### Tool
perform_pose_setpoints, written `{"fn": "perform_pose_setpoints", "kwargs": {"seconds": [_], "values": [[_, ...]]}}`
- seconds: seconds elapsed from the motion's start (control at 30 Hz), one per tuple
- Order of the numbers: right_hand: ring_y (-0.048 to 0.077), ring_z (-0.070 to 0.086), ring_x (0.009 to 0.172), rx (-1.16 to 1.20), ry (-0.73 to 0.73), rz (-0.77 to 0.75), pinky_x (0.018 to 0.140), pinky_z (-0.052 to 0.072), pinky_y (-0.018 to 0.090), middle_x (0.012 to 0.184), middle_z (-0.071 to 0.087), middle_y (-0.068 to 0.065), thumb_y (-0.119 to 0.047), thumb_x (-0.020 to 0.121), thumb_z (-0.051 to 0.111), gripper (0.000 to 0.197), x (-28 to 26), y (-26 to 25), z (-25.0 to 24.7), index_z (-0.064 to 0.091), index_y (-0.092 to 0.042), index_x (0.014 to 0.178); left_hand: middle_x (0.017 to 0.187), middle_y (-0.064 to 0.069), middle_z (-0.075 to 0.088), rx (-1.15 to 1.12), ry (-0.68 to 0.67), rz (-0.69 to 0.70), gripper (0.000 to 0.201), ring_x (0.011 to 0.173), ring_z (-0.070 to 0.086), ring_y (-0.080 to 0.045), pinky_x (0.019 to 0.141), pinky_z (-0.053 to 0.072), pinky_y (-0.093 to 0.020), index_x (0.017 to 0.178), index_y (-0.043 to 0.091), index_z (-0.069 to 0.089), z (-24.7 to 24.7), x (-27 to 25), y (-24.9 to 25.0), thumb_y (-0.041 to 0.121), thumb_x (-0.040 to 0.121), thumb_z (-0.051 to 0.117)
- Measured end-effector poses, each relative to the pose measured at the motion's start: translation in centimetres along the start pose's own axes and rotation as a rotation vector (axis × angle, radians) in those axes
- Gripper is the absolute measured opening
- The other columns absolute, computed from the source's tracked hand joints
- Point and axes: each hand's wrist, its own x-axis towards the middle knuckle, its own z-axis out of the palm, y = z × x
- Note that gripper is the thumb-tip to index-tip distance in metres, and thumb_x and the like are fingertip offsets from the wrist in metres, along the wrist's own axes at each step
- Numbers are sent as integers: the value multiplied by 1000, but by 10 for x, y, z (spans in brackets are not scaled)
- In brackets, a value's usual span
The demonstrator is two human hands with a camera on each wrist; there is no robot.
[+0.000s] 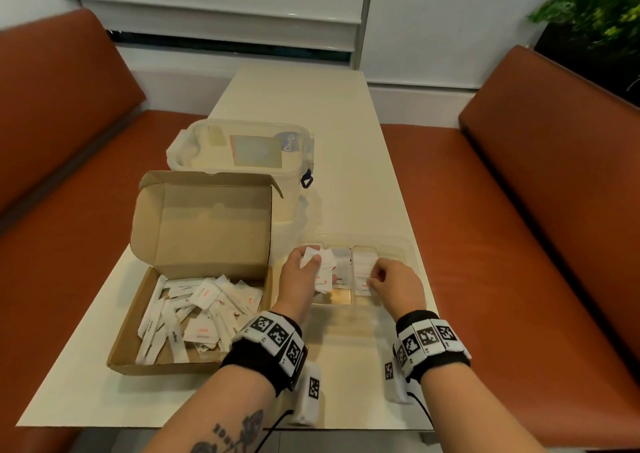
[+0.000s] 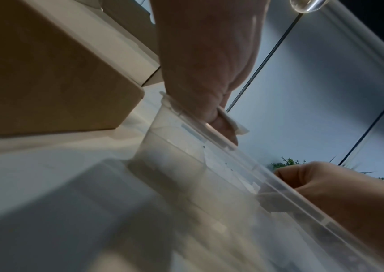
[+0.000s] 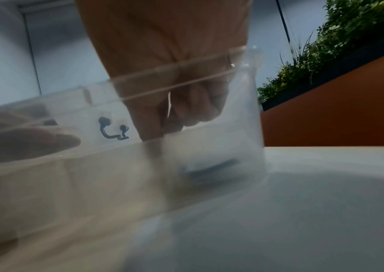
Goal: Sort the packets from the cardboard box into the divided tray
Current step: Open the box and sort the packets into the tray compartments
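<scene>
The open cardboard box [image 1: 129, 343] sits at the left of the table with several white packets [image 1: 202, 314] piled inside. To its right stands the clear divided tray [image 1: 393, 253], with white packets lying in its left and middle compartments. My left hand [image 1: 313, 262] hovers over the tray's left end and pinches a few white packets [image 1: 325, 258]; one packet [image 2: 235, 126] sticks out past the left fingers [image 2: 219, 117]. My right hand [image 1: 374, 279] reaches into a middle compartment, fingers [image 3: 154, 117] curled and pinching a white packet [image 1: 363, 267].
A clear lidded plastic container [image 1: 242, 148] stands behind the cardboard box, whose lid [image 1: 207, 224] is propped upright. Orange benches [image 1: 519, 210] flank the cream table [image 1: 346, 106]. A green plant [image 1: 595, 13] sits at the far right.
</scene>
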Motion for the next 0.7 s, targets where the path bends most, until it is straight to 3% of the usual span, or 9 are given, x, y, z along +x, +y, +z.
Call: {"fn": "perform_pose_setpoints", "kwargs": {"seconds": [0.2, 0.4, 0.57, 0.7], "values": [[19, 48, 65, -64, -49, -39, 54, 36, 26, 76, 54, 0, 1, 73, 54, 26, 2, 0, 3, 40, -20, 69, 98, -7, 64, -4, -17, -3, 17, 72, 69, -21, 86, 54, -48, 109, 15, 56, 0, 0, 0, 8, 98, 46], [18, 45, 63, -129, -48, -21, 52, 32, 25, 73, 49, -1, 4, 74, 47, 32, 9, -2, 10, 32, -23, 63, 104, -11, 62, 21, -30, -6, 18, 84, 67, -30, 80, 57, -44, 103, 19, 57, -1, -1, 1, 6, 97, 46], [18, 44, 66, -147, -48, -14, 53, 31, 25, 72, 46, -1, 5, 75, 48, 35, 10, -3, 11, 30, -22, 61, 110, -13, 60, 32, -46, -9, 19, 85, 67, -30, 76, 58, -39, 113, 13, 55, -1, -1, 1, 7, 97, 46], [20, 44, 68, -141, -47, -7, 55, 31, 25, 67, 41, -4, 4, 78, 46, 36, 10, -5, 10, 29, -22, 61, 115, -16, 58, 25, -67, -13, 17, 95, 64, -34, 70, 60, -36, 111, 13, 55, -1, -4, 2, 7, 98, 46]]}}
